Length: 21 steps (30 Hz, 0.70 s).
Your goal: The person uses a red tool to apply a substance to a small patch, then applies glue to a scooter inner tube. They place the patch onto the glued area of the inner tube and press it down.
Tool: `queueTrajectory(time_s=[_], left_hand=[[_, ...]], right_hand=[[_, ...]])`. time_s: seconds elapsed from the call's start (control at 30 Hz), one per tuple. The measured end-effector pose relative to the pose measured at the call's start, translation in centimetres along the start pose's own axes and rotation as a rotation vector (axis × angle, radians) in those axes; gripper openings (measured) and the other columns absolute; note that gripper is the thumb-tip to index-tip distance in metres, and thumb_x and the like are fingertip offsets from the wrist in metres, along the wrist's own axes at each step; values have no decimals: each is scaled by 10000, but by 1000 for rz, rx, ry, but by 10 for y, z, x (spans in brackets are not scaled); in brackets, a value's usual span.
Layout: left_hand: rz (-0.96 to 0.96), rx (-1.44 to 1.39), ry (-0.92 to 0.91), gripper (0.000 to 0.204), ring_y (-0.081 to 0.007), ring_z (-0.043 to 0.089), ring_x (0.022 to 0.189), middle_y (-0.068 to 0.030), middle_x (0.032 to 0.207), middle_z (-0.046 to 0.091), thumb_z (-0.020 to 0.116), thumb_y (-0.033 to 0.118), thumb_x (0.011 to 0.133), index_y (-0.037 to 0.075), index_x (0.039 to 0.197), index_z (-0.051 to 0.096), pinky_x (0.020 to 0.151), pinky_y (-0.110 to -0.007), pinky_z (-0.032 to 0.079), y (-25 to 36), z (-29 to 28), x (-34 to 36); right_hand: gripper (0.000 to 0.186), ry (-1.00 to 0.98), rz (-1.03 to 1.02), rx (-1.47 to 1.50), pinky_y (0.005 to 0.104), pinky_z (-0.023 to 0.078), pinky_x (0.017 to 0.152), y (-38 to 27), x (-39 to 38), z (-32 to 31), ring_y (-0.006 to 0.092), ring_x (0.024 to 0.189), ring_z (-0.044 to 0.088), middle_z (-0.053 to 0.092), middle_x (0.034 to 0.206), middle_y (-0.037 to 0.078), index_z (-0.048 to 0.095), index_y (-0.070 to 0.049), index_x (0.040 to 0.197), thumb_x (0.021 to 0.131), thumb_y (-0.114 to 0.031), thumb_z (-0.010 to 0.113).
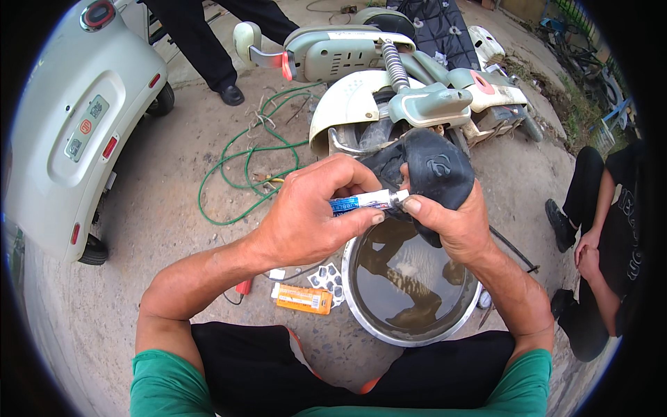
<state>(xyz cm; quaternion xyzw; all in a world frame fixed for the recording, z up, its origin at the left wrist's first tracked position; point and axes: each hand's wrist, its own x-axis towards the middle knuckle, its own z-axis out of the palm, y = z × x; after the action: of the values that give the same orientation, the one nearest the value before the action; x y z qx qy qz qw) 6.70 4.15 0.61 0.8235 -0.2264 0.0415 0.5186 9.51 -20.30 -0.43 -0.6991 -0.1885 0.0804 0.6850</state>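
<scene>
A slim blue-and-white tube (pixel 363 201) points right, nearly level, beside bulging black rubber (pixel 440 174)

Blue lettering (pixel 351 203) on tube (pixel 379 199); barcode (pixel 317 303) on box (pixel 293 297); codes (pixel 98 106) on plate (pixel 79 137)

Ground (pixel 163 191) free left; basin (pixel 406 341) (wide) below right hand (pixel 462 229).

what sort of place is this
Likely an outdoor vehicle repair spot: a scooter lies on the ground, with a metal basin of murky water and a sheet of dark patches nearby.
</scene>
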Motion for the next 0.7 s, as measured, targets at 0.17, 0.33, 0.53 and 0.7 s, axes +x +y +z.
queueTrajectory(time_s=[0.17,0.33,0.53,0.7], left_hand=[[-32,-65,-14,255,-84,639,847,-39,982,663,847,38,875,13,1075,690,714,-279,530,-2,0,1],[154,142,23,257,-155,665,824,-67,935,672,853,18,834,26,1046,707,700,-319,530,1,-4,4],[364,325,100,284,-259,674,796,-102,902,665,864,-5,782,25,1018,708,680,-356,539,-6,-2,5],[491,463,147,283,-281,674,782,-99,911,657,852,-30,770,18,1004,700,640,-376,550,-9,2,6]], right_hand=[[353,5,-35,-30,268,549,818,0,1,1,71,907,656,755,1036,7,728,-23,1239,919,-142,819],[344,6,-8,-50,268,549,796,-1,0,3,69,876,656,757,1005,-1,737,-23,1213,907,-149,831],[337,57,58,-147,288,559,840,-3,0,8,92,909,669,753,1017,24,744,-17,1176,896,-183,831],[268,93,23,-192,274,536,748,-2,1,11,72,820,634,732,925,-5,758,-20,1104,910,-195,820]])
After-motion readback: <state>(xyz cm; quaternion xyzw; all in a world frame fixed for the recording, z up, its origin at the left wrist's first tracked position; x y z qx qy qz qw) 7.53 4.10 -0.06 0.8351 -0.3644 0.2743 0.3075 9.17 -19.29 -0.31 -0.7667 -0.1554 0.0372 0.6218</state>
